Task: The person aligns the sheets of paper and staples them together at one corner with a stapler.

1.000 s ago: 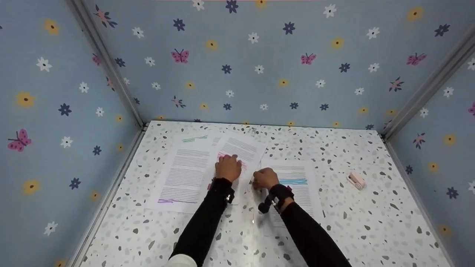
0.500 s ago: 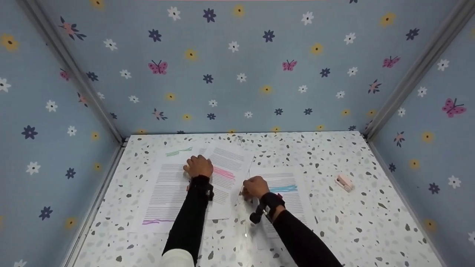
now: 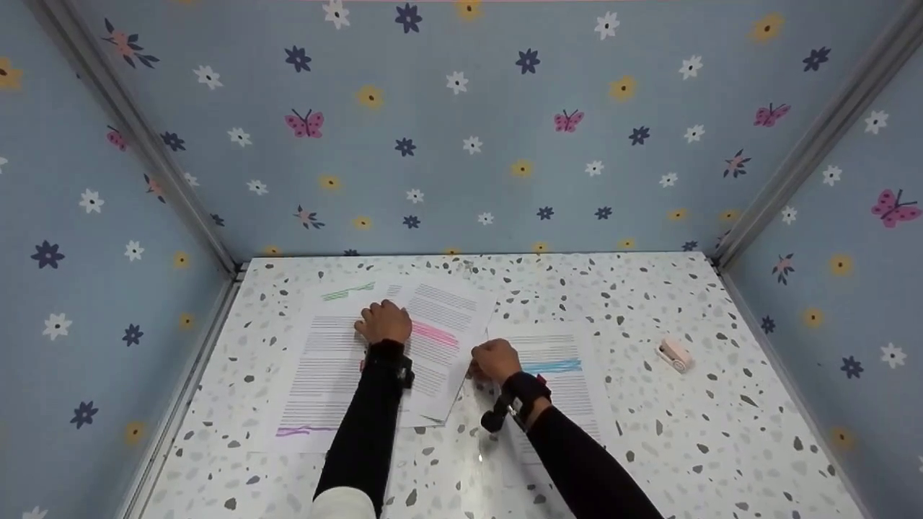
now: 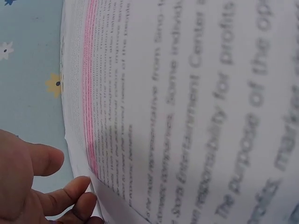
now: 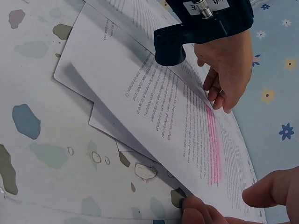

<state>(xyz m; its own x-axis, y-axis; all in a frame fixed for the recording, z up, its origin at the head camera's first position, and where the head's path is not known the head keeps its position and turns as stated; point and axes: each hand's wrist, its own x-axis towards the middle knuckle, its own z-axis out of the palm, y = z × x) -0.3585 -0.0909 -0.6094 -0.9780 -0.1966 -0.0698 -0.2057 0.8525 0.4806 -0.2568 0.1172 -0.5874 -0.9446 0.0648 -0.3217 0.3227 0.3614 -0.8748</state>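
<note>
On the speckled table point(image 3: 649, 432), the left hand point(image 3: 384, 322) presses flat-fingered on the pink-marked sheet point(image 3: 440, 339) while the right hand point(image 3: 495, 360) apparently pinches its lifted right edge, mid-gathering of the sheets; next calls for squaring it onto the stack.

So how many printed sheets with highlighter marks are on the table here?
3 for certain: the sheet with green and purple marks at left, the pink-marked sheet under the left hand, and the blue-marked sheet by the right hand. The right wrist view shows further edges stacked beneath.
</note>
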